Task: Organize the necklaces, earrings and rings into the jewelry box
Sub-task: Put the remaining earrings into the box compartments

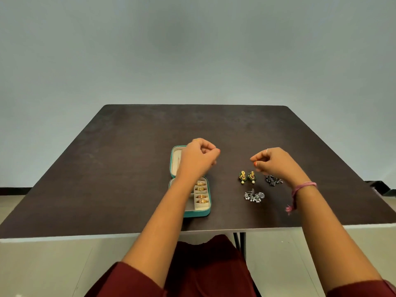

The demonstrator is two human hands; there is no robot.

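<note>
— Jewelry box (206,212) sits left of centre, open, gold rings (201,192) already in their slots. Left hand (198,159) above it?
— Fingers curled together; whether they pinch anything, I cannot tell.
— Right of centre?
— Right hand (273,160), fingertips pinched, contents unclear. Below it, gold earrings (247,177), silver earrings (254,195), dark earrings (273,180): probably light, snaggy; lift by the posts.

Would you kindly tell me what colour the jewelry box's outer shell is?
Teal green, on the small open jewelry box with its cream lining, seen in the head view.
</note>
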